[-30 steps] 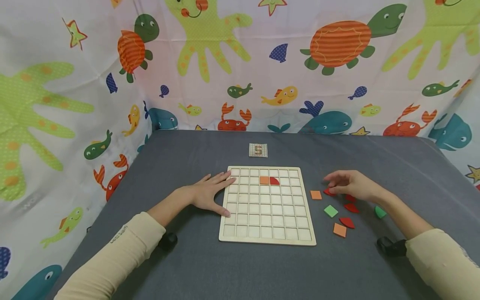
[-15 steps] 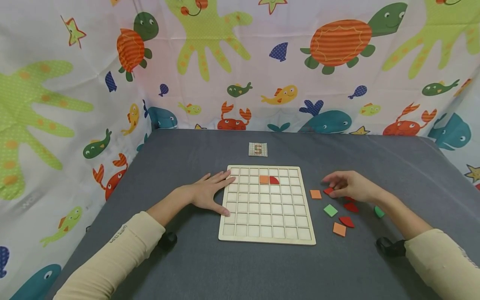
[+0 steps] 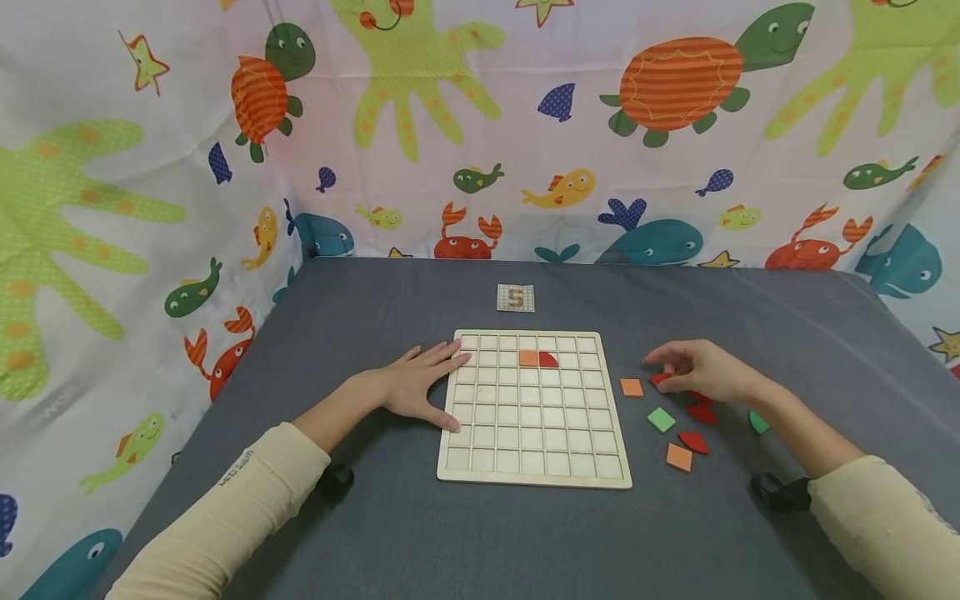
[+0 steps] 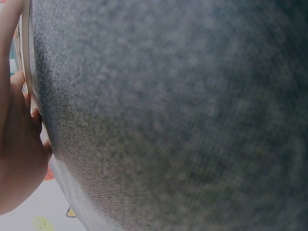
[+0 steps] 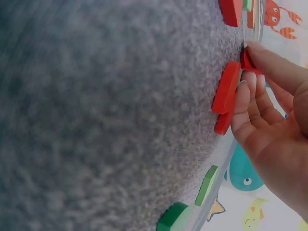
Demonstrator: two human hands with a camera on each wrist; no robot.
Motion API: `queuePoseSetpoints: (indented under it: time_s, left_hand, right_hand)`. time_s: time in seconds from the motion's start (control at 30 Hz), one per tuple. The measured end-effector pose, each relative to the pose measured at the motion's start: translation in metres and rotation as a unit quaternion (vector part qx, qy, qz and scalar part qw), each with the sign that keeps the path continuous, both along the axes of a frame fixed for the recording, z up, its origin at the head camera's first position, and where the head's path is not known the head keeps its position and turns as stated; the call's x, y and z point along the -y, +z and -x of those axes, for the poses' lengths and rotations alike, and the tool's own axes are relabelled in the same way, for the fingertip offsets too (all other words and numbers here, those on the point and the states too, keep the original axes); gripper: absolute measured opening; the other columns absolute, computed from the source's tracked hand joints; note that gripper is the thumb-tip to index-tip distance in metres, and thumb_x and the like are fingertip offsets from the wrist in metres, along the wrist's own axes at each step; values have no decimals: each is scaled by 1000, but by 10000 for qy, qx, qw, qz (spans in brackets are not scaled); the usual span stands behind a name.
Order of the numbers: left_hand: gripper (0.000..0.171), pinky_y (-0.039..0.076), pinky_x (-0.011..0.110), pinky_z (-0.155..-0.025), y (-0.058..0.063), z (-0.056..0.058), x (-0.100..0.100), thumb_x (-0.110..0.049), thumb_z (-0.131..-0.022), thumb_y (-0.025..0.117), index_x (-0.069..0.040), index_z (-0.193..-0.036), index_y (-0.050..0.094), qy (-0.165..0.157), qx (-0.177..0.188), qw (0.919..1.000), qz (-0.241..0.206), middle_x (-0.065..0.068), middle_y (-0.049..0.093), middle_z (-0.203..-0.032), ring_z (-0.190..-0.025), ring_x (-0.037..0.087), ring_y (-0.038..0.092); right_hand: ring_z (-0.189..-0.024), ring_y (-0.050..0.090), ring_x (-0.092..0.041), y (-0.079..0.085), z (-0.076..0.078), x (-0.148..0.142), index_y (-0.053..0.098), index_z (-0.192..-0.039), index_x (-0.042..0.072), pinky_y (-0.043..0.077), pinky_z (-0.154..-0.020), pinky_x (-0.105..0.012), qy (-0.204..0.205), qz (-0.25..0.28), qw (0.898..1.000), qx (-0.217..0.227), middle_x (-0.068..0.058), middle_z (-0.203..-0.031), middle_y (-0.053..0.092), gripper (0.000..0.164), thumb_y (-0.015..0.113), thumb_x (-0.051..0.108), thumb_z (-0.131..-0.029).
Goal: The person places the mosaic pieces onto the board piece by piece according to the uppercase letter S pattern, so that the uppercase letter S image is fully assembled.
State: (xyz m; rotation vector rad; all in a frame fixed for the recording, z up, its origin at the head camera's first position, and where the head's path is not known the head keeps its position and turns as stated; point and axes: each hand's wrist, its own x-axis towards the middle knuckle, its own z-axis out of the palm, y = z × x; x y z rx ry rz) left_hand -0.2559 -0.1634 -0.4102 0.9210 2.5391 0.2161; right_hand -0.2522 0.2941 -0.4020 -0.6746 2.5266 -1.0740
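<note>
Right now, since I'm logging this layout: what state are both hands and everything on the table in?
Board: flat, two filled cells showing
Left hand: fingers apart, touching its left edge
Right hand: fingers curled, pinching a red piece
Other red pieces: loose, some partly hidden
Orange squares: two, lying loose
Green pieces: lying loose
Card: flat, printed side up
</note>
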Motion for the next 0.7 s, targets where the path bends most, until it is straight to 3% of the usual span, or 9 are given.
queuePoseSetpoints:
  time_s: [0.1,0.3,0.53,0.7]
  left_hand:
    - [112,-2,51,-111,1,0,0,-76,-73,59,-26,-155,2,3,21,10000,2,-2,-10,-158,-144,20,-6]
    - [110,-2,52,-111,2,-1,0,-74,-75,60,-24,-155,4,-34,33,10000,-58,0,-10,-159,-144,22,-5]
    - [111,-1,53,-111,4,-2,-1,-73,-74,61,-23,-155,5,-30,31,10000,-48,1,-8,-159,-144,23,-4]
    - [111,-1,53,-111,4,-2,-1,-73,-74,61,-22,-155,5,-38,18,10000,-43,2,-7,-159,-144,24,-3]
  right_hand:
    - [-70,50,-15,1,0,1,62,-116,-4,40,-57,-25,-96,-242,9996,-84,-6,-83,55,33,71,8,-86]
    - [-90,59,-20,2,0,4,67,-116,2,50,-72,-29,-532,-542,9970,-170,-11,-108,66,31,68,19,-90]
    - [-81,59,-22,5,2,11,64,-114,3,51,-69,-34,-751,-275,9968,3,-8,-97,64,31,68,22,-91]
    - [-81,61,-22,7,4,18,59,-124,0,51,-70,-35,-803,-175,9966,42,-11,-103,63,40,66,24,-92]
